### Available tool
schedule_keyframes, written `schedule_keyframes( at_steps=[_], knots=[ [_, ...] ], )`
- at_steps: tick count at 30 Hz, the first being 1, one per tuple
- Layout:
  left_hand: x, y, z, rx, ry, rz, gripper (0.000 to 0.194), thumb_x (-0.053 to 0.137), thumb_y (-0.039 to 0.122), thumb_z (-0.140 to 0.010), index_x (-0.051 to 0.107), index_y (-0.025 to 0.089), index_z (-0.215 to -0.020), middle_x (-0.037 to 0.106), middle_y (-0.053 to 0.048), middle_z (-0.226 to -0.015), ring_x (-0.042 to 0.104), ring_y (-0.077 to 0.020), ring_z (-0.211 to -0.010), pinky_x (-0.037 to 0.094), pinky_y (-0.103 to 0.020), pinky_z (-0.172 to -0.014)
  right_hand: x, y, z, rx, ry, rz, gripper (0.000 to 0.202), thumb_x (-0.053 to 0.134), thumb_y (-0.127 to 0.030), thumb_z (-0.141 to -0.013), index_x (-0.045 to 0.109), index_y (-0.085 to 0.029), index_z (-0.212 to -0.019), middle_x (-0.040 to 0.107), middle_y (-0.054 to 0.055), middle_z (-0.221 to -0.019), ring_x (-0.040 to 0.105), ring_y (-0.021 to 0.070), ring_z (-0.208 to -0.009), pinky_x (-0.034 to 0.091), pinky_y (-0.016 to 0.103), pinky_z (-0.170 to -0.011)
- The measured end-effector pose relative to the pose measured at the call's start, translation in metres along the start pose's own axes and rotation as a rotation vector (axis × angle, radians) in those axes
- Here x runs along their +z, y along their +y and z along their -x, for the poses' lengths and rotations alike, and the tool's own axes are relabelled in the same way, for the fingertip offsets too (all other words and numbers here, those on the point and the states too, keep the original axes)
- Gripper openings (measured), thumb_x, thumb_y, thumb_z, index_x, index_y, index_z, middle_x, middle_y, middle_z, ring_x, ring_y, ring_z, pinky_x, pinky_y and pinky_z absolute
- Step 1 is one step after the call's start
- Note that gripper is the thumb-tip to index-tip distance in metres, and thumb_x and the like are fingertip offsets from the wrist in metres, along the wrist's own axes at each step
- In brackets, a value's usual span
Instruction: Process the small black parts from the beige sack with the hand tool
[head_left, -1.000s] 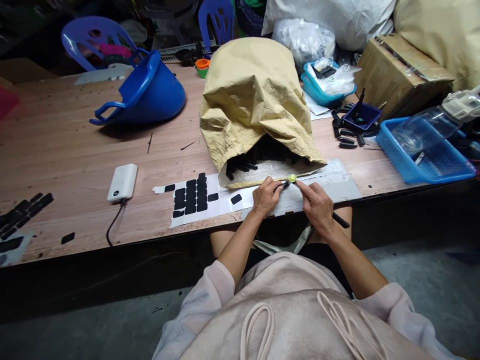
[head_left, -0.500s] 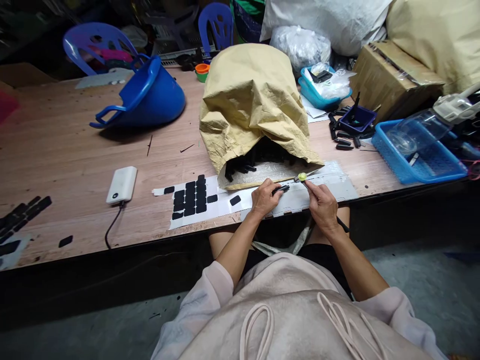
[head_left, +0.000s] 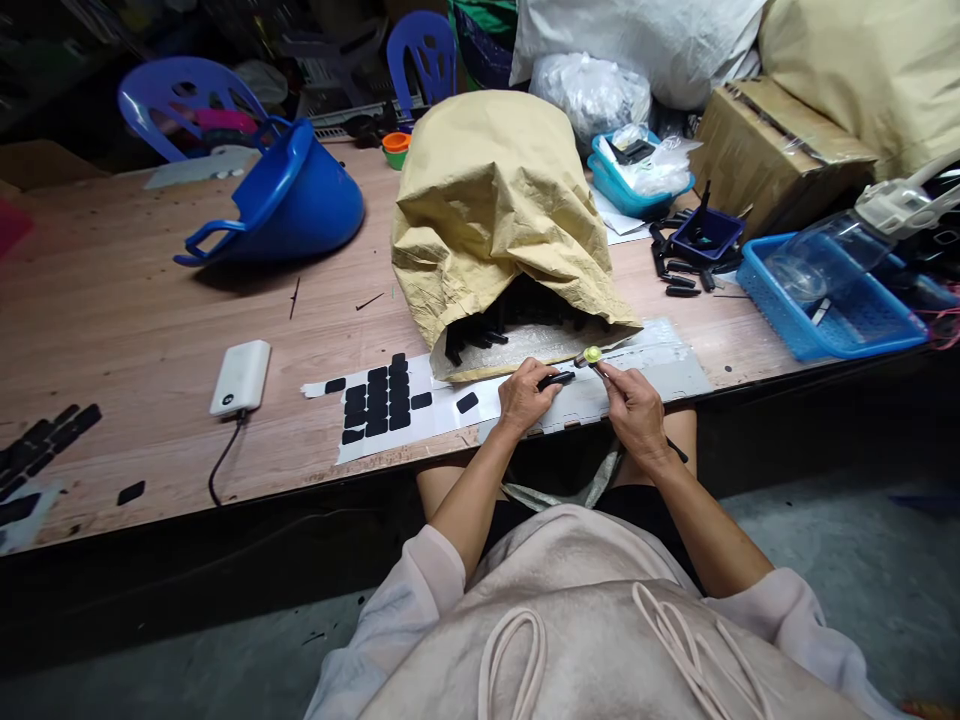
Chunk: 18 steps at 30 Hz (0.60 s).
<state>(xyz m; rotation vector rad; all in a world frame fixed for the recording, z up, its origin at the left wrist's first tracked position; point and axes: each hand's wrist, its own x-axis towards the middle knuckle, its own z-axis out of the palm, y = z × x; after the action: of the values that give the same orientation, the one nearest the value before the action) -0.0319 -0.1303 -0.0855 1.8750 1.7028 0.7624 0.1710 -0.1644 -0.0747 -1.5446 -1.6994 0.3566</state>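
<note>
My left hand (head_left: 526, 393) is closed on a slim black piece (head_left: 559, 380), steadying it over the white sheet at the table's front edge. My right hand (head_left: 634, 408) grips a small hammer with a metal head and a yellow-green face (head_left: 592, 355); its dark handle end comes out below the palm. The hammer head is just above and to the right of the black piece, apart from it. Right behind both hands lies a tan sack (head_left: 502, 200), its mouth towards me, with many black pieces (head_left: 487, 330) inside.
Black rounded pads (head_left: 379, 400) lie in rows left of my hands. Further left are a white power bank (head_left: 241, 377) with a cable and a tipped blue tub (head_left: 315, 205). To the right stand a blue basket (head_left: 795, 320), a small purple tray (head_left: 705, 235) and a cardboard box (head_left: 772, 140).
My right hand has brought the hammer slightly left, closer to the black piece. My left hand keeps hold of that piece. The whole view has shifted a little.
</note>
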Motion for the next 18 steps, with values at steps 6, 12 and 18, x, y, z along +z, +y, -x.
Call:
schedule_keyframes(
  at_steps=[6,12,18],
  knots=[
    [0.001,-0.002,-0.001,-0.014,0.019,0.052,0.024,0.082,0.016,-0.082,0.081,0.030,-0.102,0.071,0.003,-0.099,0.070,-0.0157,-0.095,0.052,-0.026,-0.082,-0.001,-0.013,-0.003,-0.080,0.044,0.045,0.039,0.046,-0.035,-0.109,0.075,-0.029,-0.135,0.069,0.006,-0.093,0.066,0.0188,-0.090,0.053,0.030,-0.084],
    [0.003,-0.001,-0.001,-0.039,0.045,0.073,0.019,0.084,0.016,-0.080,0.080,0.029,-0.092,0.070,0.004,-0.098,0.069,-0.0152,-0.093,0.051,-0.026,-0.080,0.004,-0.012,0.005,-0.153,-0.127,0.259,0.039,0.051,-0.024,-0.104,0.076,-0.032,-0.133,0.066,0.004,-0.088,0.061,0.0173,-0.083,0.044,0.026,-0.067],
    [0.002,-0.001,-0.001,-0.019,0.039,0.082,0.017,0.083,0.014,-0.080,0.079,0.028,-0.089,0.070,0.004,-0.096,0.069,-0.0154,-0.093,0.050,-0.027,-0.080,0.001,-0.020,0.002,-0.127,-0.091,0.289,0.042,0.045,-0.025,-0.107,0.073,-0.031,-0.138,0.067,0.005,-0.093,0.061,0.0181,-0.088,0.043,0.027,-0.073]
  ],
)
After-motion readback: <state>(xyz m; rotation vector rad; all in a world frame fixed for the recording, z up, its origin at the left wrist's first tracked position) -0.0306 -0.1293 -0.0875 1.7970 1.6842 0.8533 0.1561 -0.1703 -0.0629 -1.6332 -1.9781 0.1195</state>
